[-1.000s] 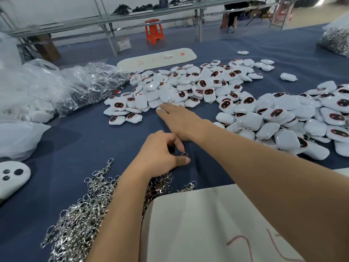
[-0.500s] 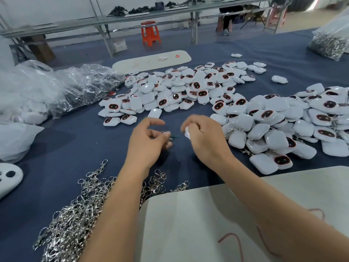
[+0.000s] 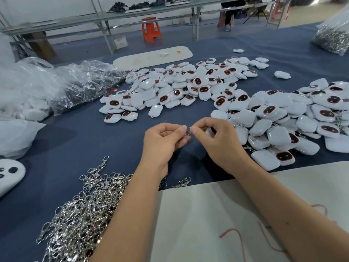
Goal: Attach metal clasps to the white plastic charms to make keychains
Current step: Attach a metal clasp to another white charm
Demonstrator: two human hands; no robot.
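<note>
A worker's two hands meet above a blue-covered bench on a keychain assembly line. The left hand pinches a small metal clasp between thumb and forefinger, its other fingers curled under. The right hand has its fingers curled round a white plastic charm, mostly hidden in the palm, with thumb and forefinger tips pressed up against the clasp. Whether clasp and charm are joined cannot be made out.

A tangled heap of loose silver clasps lies at the near left, partly under the left forearm. Beyond the hands, a spread of white charms with dark oval faces rimmed in red covers the middle of the bench; a second pile of charms, several with metal rings showing, sits just beside the right hand. Crumpled clear plastic bags rest at the far left, and a pale board with red marks lies under the right forearm. An orange stool stands on the floor behind.
</note>
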